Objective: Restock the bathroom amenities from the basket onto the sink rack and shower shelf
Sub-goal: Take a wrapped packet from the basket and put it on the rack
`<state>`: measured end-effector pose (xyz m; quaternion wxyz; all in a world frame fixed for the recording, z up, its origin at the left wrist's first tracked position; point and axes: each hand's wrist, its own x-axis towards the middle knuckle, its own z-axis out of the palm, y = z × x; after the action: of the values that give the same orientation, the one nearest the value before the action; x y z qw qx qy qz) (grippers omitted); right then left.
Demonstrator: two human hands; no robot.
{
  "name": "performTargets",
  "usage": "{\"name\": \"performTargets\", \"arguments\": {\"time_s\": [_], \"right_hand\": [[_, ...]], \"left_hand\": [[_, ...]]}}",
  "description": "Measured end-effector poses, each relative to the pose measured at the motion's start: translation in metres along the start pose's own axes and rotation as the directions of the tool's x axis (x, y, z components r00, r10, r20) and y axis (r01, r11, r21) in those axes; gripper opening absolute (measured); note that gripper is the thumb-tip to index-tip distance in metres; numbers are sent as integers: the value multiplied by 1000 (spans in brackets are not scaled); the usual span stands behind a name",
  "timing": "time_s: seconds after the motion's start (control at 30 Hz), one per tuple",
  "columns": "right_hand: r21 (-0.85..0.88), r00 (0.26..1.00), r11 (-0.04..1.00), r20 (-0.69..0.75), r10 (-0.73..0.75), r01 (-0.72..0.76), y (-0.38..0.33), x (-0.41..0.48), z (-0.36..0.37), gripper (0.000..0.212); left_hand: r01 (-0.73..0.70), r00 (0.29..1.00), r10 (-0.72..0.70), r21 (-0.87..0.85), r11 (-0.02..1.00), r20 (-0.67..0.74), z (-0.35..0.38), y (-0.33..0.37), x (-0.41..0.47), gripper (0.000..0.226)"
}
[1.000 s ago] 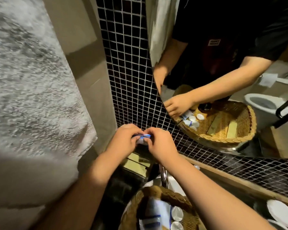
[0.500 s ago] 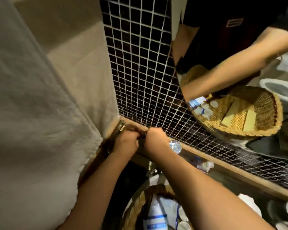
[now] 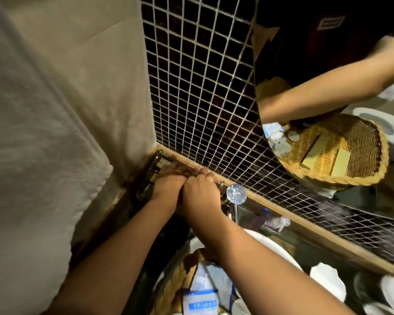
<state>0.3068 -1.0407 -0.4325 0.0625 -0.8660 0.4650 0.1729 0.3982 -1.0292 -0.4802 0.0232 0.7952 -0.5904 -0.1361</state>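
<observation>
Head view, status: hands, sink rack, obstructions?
Left hand, right hand together at dark metal corner rack; grip hidden. Woven wicker basket below. Chrome tap knob beside right hand.

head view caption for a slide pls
Left hand and right hand meet at the corner sink rack, wicker basket below.
</observation>
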Motion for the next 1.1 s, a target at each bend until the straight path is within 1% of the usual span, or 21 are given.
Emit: {"name": "performTargets", "arguments": {"time_s": [0.07,0.1,0.17,0.23,0.27,0.3,0.37,0.43,0.53,0.6,0.67,0.73,0.77,0.8,0.83,0.87,0.9,0.93,1.0,1.07,1.1], "right_hand": [[-91,997,995,77,-23,30,-4,-8,9,56],[-99,993,994,108,-40,51,-4,-13,13,57],[-95,987,993,152,-56,71,-5,-20,25,57],[-102,987,994,160,-18,35,-3,-21,34,64],[-80,986,997,164,30,-17,-2,-20,36,68],[-54,981,997,178,71,-62,0,-19,37,73],[-12,980,997,183,79,-78,0,-20,37,78],[-35,993,999,117,24,-20,-2,-22,37,78],[-123,1000,992,8,-28,29,-6,-26,38,79],[-152,999,987,19,-49,52,-5,-27,39,80],[-155,996,986,71,-49,59,-3,-29,40,81],[-80,998,996,43,-47,50,-2,-37,36,81],[6,996,999,71,-47,47,-1,-44,28,80],[49,994,995,71,-85,81,-1,-51,21,74],[20,989,989,42,-144,143,1,-58,19,65],[40,987,988,51,-152,150,4,-68,18,59],[47,983,984,64,-173,170,6,-76,16,58],[168,986,974,38,-161,152,10,-88,12,61],[324,986,932,-28,-165,165,21,-122,2,73],[438,981,879,-119,-151,188,32,-160,2,81],[516,982,838,-152,-112,175,37,-180,2,81]], "left_hand": [[-9,1000,9,1,1000,5,7,-5,-5,51],[-12,1000,12,14,1000,-23,8,-6,-14,54],[2,991,-9,-54,999,-133,15,-7,-37,50],[-48,964,48,6,999,-263,24,-7,-56,46],[-70,961,73,21,997,-267,27,-8,-60,47],[-88,967,90,20,996,-239,31,-10,-63,49],[-102,984,106,33,994,-142,34,-10,-63,61],[-107,991,109,38,994,-74,35,-8,-62,76],[-98,994,100,60,993,-40,31,-5,-58,90],[-90,995,92,80,993,-25,30,-5,-58,93],[-98,995,100,75,992,-26,29,-5,-59,88],[-107,993,109,54,993,-43,28,-7,-62,85],[-109,993,111,42,993,-49,25,-8,-64,86],[-110,993,111,29,994,-49,20,-10,-67,86],[-112,992,113,8,994,-50,14,-11,-71,84],[-115,992,113,-27,993,-56,7,-12,-77,80],[-109,993,102,-100,989,-64,-1,-13,-83,74],[-92,995,80,-206,974,-66,-10,-12,-92,69],[-75,995,41,-391,917,-94,-32,-6,-114,62],[-107,987,44,-438,892,-152,-54,1,-141,57],[-133,983,63,-435,891,-171,-64,6,-155,55]]}}
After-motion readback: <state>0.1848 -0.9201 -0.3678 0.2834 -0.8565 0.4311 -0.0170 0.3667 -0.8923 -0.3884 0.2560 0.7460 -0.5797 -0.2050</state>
